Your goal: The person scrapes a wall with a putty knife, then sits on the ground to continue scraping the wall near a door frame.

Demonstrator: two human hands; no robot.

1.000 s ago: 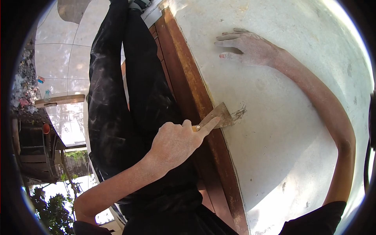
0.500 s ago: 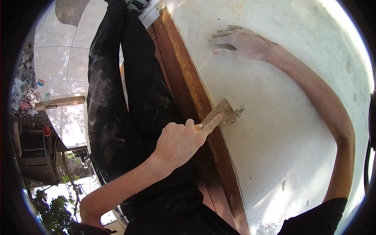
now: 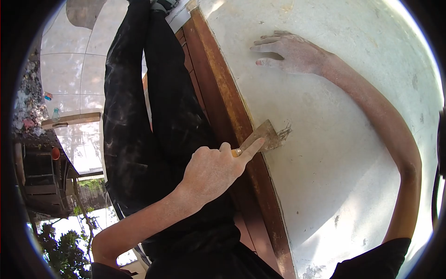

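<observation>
The left hand (image 3: 209, 172) is sitting just below the picture's centre, closing around the handle of a scraper (image 3: 267, 135), with the forefinger stretching out along the blade's back toward 2 o'clock and a ring (image 3: 236, 152) showing on one finger. The scraper is lying at 2 o'clock from that hand. Its blade is crossing the edge of a brown wooden frame (image 3: 232, 111) and its tip is pressing on the pale wall (image 3: 334, 176), where a small smear of grey filler is showing beside the blade. The right hand (image 3: 290, 52) is resting at 1 o'clock, well apart from the left. It is open and flat on the wall, holding nothing, with the fingers spreading and pointing toward 9 o'clock. Its forearm is running down the right side toward 5 o'clock. Both hands are looking dusted with white powder. The frame is running as a slanting band from 12 o'clock down to 6 o'clock, just left of the wall. Left of the frame, the person's dusty black trousers (image 3: 139, 107) are reaching up toward 12 o'clock. A tiled floor (image 3: 69, 69) is showing at 10 o'clock, with a wooden plank (image 3: 69, 120) lying on it at 9 o'clock. Green plants (image 3: 60, 242) are showing at 7 o'clock.
</observation>
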